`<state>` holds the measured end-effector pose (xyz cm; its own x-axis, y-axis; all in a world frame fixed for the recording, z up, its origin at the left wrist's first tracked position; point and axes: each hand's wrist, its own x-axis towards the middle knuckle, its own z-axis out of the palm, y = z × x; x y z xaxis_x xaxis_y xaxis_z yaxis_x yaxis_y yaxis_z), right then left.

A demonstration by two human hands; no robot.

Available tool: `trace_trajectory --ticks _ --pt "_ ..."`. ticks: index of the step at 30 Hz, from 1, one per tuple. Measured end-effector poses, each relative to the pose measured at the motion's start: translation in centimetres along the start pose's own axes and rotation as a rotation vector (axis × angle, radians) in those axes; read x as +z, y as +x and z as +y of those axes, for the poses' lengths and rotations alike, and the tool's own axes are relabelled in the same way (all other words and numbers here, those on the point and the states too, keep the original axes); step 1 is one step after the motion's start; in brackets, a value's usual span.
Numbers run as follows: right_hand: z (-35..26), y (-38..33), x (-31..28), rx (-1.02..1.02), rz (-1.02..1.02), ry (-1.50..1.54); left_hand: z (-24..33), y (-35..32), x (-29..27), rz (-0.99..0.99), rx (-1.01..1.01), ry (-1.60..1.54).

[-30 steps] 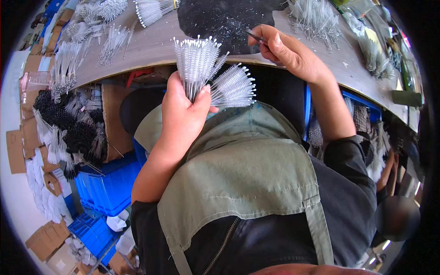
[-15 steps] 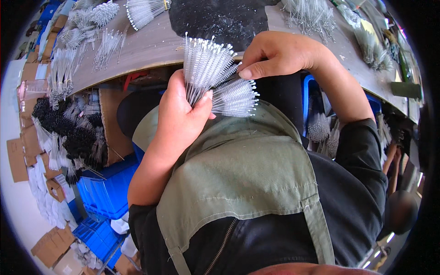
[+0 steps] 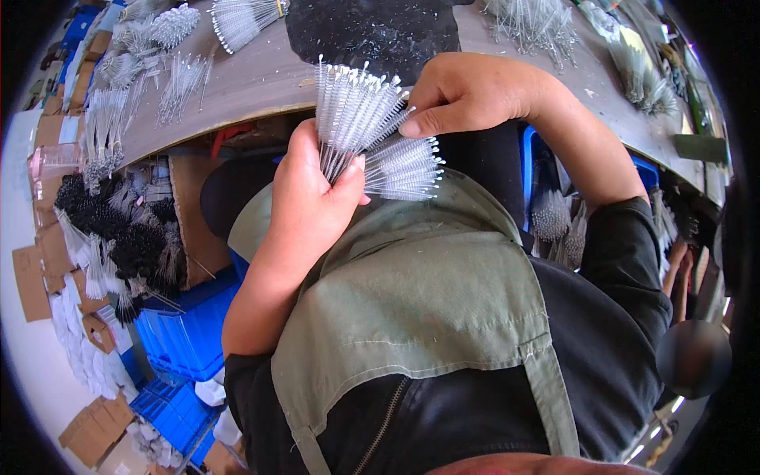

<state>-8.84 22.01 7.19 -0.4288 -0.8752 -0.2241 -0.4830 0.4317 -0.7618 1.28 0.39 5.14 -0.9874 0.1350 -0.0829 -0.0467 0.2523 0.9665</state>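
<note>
My left hand (image 3: 310,199) grips a fanned bunch of thin white-bristled wire brushes (image 3: 366,127), bristle ends pointing up and to the right. My right hand (image 3: 467,93) rests against the bunch, thumb and fingers touching the brushes near their tips. Both hands are held just in front of the grey workbench (image 3: 253,79), above my green apron (image 3: 412,293).
More bundles of white brushes (image 3: 241,17) and loose wire brushes (image 3: 532,22) lie on the bench around a black mat (image 3: 372,32). Black brush heaps (image 3: 127,237), blue crates (image 3: 186,336) and cardboard boxes (image 3: 32,281) sit on the floor at left.
My right hand has come back from the black mat on the bench to the bunch in my left hand and now touches the brushes. The left hand stays gripping.
</note>
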Motion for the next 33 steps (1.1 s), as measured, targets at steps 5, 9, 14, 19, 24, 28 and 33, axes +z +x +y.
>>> trace_trajectory --ticks 5,9,14,19,24,28,33 --pt "0.0 -0.09 0.16 -0.036 0.051 -0.041 -0.18 0.06 -0.05 -0.002 -0.003 -0.018" --pt "-0.3 -0.09 0.06 -0.02 0.054 -0.078 -0.22 0.11 -0.08 -0.003 -0.005 -0.021" --pt "0.08 -0.08 0.19 -0.028 0.072 -0.094 0.04 0.23 -0.03 -0.008 -0.011 -0.008" --pt "0.0 -0.25 0.18 -0.039 0.085 -0.108 -0.11 0.2 0.03 0.002 -0.015 -0.027" --pt "0.03 -0.26 0.11 -0.071 0.084 -0.1 -0.07 0.27 0.09 -0.002 -0.01 -0.022" --pt "0.02 -0.22 0.15 -0.072 0.097 -0.108 0.04 0.33 0.06 -0.007 -0.005 -0.006" --pt "-0.29 -0.33 0.19 -0.075 0.107 -0.137 -0.15 0.35 0.04 -0.002 -0.003 -0.012"
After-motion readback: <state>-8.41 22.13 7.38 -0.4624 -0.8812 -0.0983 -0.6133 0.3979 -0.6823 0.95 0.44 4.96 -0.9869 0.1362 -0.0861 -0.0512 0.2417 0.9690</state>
